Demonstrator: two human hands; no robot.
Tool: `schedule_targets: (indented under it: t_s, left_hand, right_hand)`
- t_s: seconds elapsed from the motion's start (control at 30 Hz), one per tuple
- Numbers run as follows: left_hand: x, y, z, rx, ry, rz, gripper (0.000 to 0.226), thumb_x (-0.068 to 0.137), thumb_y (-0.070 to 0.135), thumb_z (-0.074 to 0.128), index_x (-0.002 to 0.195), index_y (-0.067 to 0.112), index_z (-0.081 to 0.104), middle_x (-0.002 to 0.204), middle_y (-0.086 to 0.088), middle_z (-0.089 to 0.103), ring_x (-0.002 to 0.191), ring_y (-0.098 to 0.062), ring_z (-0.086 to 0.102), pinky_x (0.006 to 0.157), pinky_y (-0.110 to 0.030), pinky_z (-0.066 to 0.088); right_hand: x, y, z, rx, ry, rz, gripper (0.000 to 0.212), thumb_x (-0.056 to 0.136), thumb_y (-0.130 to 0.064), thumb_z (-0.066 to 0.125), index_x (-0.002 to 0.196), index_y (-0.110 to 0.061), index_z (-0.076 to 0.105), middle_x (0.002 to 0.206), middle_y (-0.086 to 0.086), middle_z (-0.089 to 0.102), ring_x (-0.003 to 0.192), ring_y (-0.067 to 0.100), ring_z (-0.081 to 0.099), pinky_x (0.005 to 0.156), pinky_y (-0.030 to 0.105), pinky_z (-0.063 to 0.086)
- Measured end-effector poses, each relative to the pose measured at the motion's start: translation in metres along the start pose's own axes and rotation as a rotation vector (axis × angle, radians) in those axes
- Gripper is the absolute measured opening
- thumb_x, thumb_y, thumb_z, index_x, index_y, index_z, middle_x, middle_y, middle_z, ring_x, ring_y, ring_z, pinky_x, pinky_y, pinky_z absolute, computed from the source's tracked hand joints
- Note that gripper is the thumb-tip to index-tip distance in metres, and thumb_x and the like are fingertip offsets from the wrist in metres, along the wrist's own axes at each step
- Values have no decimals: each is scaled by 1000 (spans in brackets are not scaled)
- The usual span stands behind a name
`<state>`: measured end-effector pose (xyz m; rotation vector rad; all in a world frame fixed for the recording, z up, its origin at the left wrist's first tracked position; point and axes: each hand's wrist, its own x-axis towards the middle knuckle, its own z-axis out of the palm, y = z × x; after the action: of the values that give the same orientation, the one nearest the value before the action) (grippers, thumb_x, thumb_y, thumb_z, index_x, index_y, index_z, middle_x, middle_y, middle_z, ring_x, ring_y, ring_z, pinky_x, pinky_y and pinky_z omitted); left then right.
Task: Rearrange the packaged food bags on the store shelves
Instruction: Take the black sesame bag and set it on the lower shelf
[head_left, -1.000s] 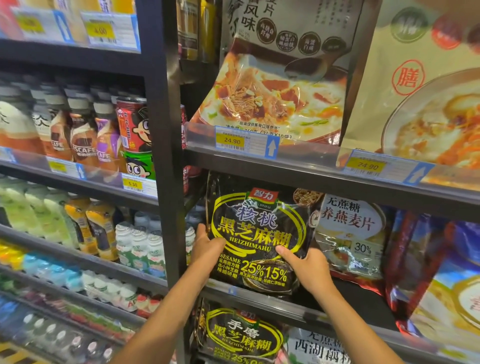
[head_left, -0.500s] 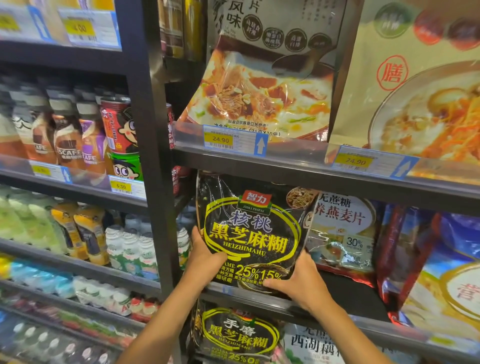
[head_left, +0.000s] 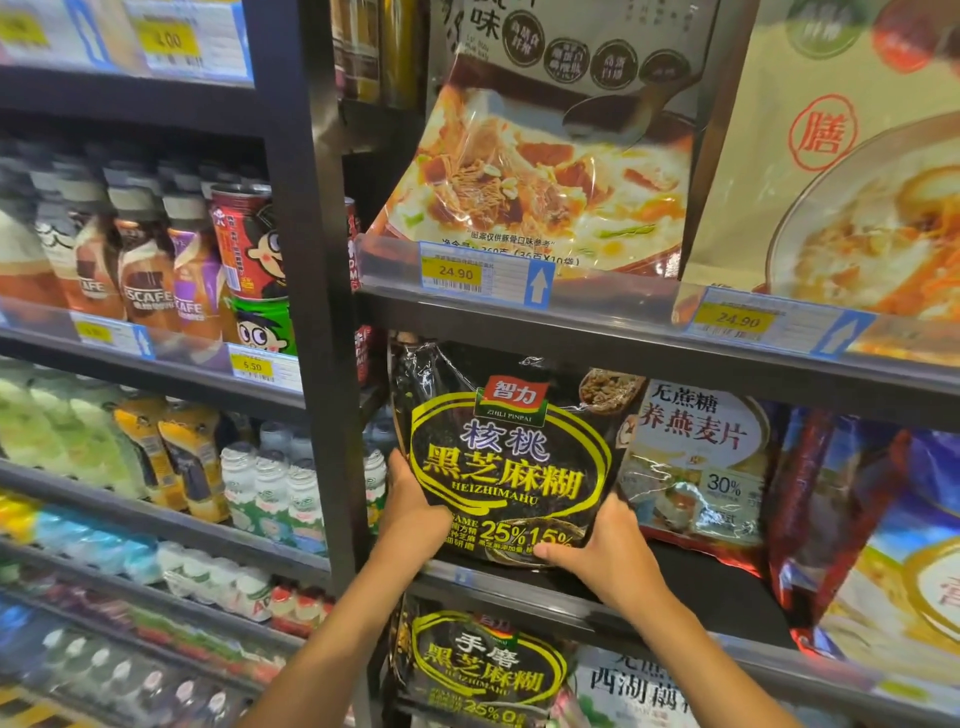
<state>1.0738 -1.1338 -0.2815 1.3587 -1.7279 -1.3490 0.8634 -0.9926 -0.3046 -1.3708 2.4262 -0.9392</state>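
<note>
A black sesame paste bag (head_left: 506, 457) with yellow lettering stands upright at the left end of the middle shelf (head_left: 571, 597). My left hand (head_left: 413, 512) grips its lower left edge. My right hand (head_left: 605, 553) holds its lower right corner, thumb on the front. Behind it to the right leans a white oat flakes bag (head_left: 696, 462). A similar black bag (head_left: 483, 670) sits on the shelf below.
A black upright post (head_left: 311, 322) separates these shelves from drink bottles (head_left: 130, 260) on the left. Large porridge bags (head_left: 545, 171) fill the upper shelf above price tags (head_left: 457, 273). Red and blue bags (head_left: 872, 519) stand at the right. A dark gap lies beside my right hand.
The black bag has tilted and shifted slightly left on the shelf. My right hand slid down to its lower right corner.
</note>
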Motion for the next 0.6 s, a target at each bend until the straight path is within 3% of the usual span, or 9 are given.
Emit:
schedule_targets:
  t_s: [0.13, 0.2, 0.3, 0.4, 0.43, 0.5, 0.6]
  left_hand:
    - [10, -9, -4, -8, -78, -13, 119, 57, 43, 79, 153, 46, 10, 157, 0, 46, 140, -27, 49, 115, -58, 42]
    - [15, -9, -5, -13, -99, -32, 123, 55, 39, 77, 156, 45, 7, 160, -1, 42, 143, -29, 46, 116, -58, 41]
    - [13, -4, -6, -49, -87, -56, 119, 62, 28, 72, 158, 44, 5, 164, -1, 38, 144, -30, 45, 117, -57, 40]
    - [8, -7, -8, -78, -89, -48, 123, 71, 19, 73, 162, 42, -7, 167, 5, 33, 147, -28, 41, 119, -54, 37]
    - [8, -9, -8, -82, -90, -41, 124, 73, 16, 73, 162, 43, -9, 167, 6, 33, 147, -27, 41, 120, -54, 37]
    - [6, -12, -8, -82, -81, -18, 125, 71, 18, 74, 160, 48, -10, 166, 6, 36, 146, -26, 43, 119, -54, 38]
    - [8, -23, -3, -95, -35, 40, 121, 63, 31, 70, 144, 75, -9, 162, 5, 41, 140, -32, 50, 113, -56, 46]
  right_hand:
    - [2, -1, 0, -7, -5, 7, 66, 56, -62, 92, 106, -44, 53, 106, -15, 54, 116, 17, 53, 92, 46, 56]
    - [6, -4, -2, -11, -6, 34, 59, 55, -66, 91, 93, -42, 52, 99, -14, 58, 109, 19, 58, 86, 46, 58]
    - [11, -4, -1, -38, -3, 67, 68, 51, -77, 85, 94, -32, 58, 96, -11, 63, 102, 18, 62, 79, 45, 59]
    - [6, -2, 1, -36, 26, 28, 66, 49, -82, 82, 94, -38, 60, 96, -14, 63, 103, 19, 62, 79, 46, 59]
    - [4, -2, 0, -35, 28, 23, 68, 48, -84, 80, 98, -41, 63, 97, -16, 64, 103, 18, 62, 79, 46, 59]
    - [2, -2, -1, -44, 28, 27, 91, 37, -99, 65, 106, -40, 65, 99, -19, 65, 103, 16, 63, 79, 46, 60]
    - [2, -1, -3, -65, 17, 15, 105, 32, -105, 56, 115, -40, 64, 102, -19, 66, 104, 14, 64, 80, 45, 61]
